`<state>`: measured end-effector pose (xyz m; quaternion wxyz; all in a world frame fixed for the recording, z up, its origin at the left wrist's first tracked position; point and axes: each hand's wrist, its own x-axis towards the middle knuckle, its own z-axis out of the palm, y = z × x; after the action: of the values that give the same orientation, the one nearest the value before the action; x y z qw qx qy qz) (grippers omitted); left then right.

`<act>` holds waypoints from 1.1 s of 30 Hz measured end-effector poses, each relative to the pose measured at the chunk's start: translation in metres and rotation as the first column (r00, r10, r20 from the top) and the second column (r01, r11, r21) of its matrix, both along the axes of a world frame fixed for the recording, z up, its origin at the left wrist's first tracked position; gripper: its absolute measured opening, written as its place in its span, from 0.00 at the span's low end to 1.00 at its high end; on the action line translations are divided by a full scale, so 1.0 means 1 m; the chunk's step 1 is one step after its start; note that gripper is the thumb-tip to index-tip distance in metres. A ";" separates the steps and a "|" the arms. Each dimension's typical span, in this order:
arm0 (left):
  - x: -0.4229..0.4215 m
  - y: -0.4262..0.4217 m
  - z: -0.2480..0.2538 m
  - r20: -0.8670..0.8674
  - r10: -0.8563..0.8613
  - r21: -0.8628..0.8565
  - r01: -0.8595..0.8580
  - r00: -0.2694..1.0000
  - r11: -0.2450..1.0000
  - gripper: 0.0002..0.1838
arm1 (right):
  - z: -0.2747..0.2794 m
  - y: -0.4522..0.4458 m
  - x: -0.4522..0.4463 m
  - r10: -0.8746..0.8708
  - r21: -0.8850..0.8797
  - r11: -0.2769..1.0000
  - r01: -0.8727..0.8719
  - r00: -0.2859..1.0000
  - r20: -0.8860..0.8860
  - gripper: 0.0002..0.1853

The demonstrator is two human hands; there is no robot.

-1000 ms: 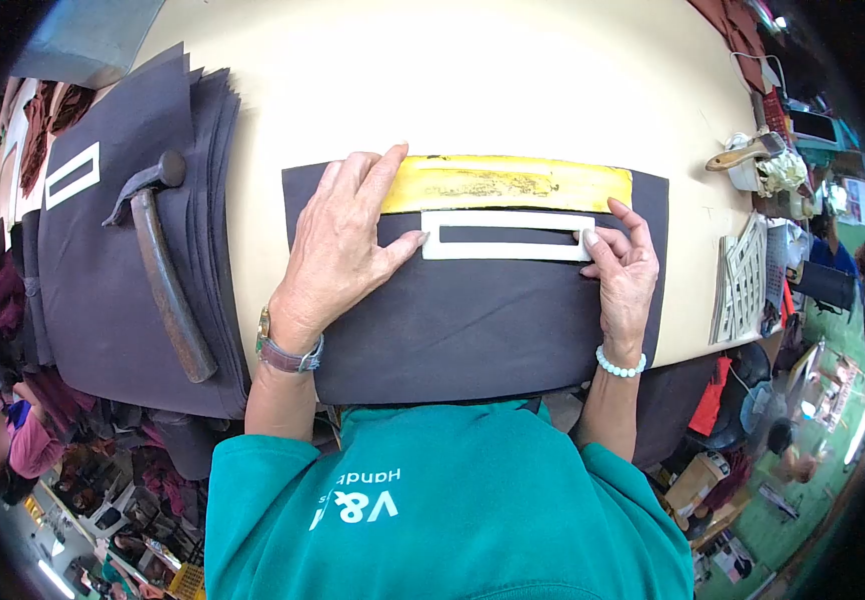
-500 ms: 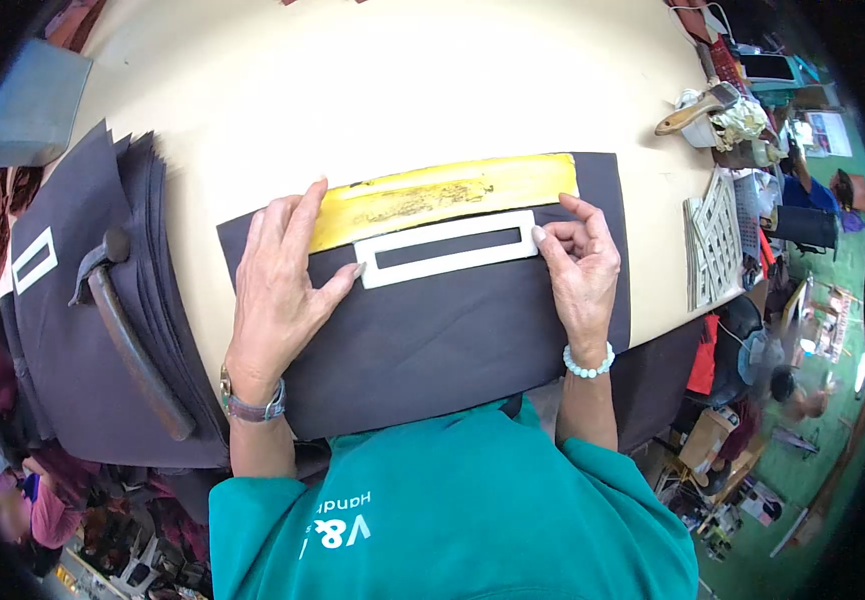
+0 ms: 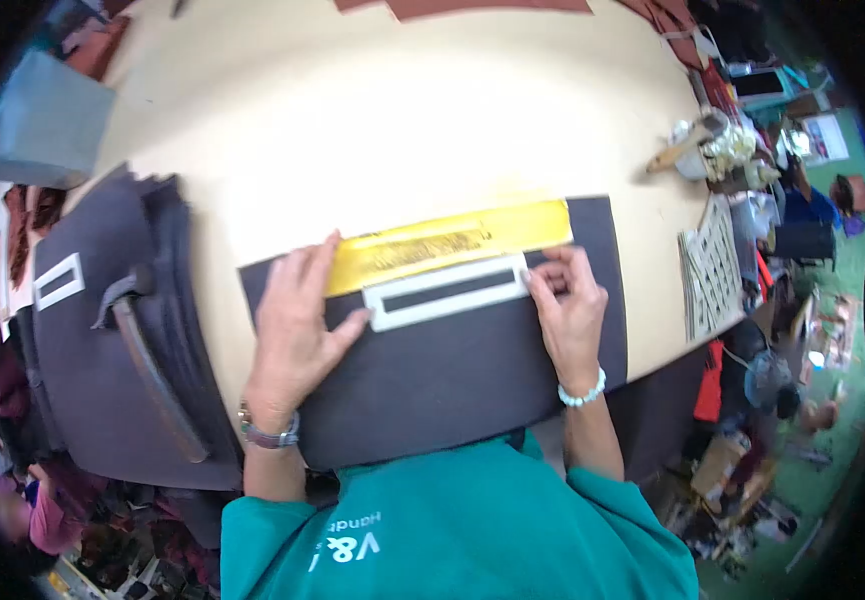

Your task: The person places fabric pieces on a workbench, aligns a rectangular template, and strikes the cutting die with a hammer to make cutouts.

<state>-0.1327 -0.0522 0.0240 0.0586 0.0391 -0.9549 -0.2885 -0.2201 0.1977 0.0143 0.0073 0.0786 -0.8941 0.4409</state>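
Observation:
A dark sheet point(image 3: 453, 375) lies on the table before me, with a yellow strip point(image 3: 453, 240) along its far edge. Just below the strip is a white rectangular frame point(image 3: 448, 311) with a long slot. My left hand point(image 3: 301, 325) lies spread at the left, its thumb at the frame's left end and its fingertips by the strip's left end. Thumb and bent fingers of my right hand point(image 3: 571, 310) are drawn together at the frame's right end, pinching or pressing it.
A hammer point(image 3: 158, 375) and another white frame point(image 3: 60, 282) lie on a stack of dark sheets point(image 3: 103, 400) at left. A brush point(image 3: 688, 145) rests on a container at right, above white lattice pieces point(image 3: 715, 265). Behind left stands a grey box point(image 3: 48, 120).
The view has shifted and tilted. The white frame's right end now sits close against the yellow strip, and the right fingers have moved from over the frame to its end.

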 end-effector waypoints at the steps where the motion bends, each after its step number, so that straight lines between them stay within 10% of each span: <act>1: 0.000 0.000 0.000 -0.027 -0.005 -0.019 0.004 1.000 1.000 0.40 | 0.001 0.002 -0.001 0.073 0.083 0.994 -0.071 0.997 -0.026 0.10; 6: 0.006 0.007 0.005 -0.023 0.022 -0.037 -0.022 1.000 0.999 0.30 | 0.011 -0.002 0.000 0.328 0.460 0.868 -0.190 0.913 -0.243 0.04; 12: 0.025 0.039 -0.019 -0.254 -0.084 -0.363 -0.015 0.964 0.932 0.12 | 0.007 0.017 -0.011 0.385 0.444 0.848 -0.290 0.912 -0.139 0.07; 17: 0.046 0.056 -0.031 -0.237 -0.085 -0.540 -0.058 0.968 0.840 0.19 | -0.009 -0.051 0.038 0.517 0.303 0.856 -0.418 0.688 -0.510 0.15; 23: 0.046 0.053 -0.034 -0.187 -0.072 -0.490 -0.030 0.980 0.871 0.21 | -0.029 -0.079 0.060 0.597 0.427 0.770 -0.475 0.773 -0.216 0.28; 33: 0.044 0.043 -0.027 -0.123 -0.110 -0.473 0.039 0.986 0.880 0.20 | -0.036 0.006 0.016 0.423 0.554 0.808 -0.202 0.852 -0.307 0.27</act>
<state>-0.0884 -0.0094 -0.0028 0.1252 -0.0345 -0.9901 -0.0534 -0.2039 0.2040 -0.0217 0.1023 0.3195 -0.9283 0.1605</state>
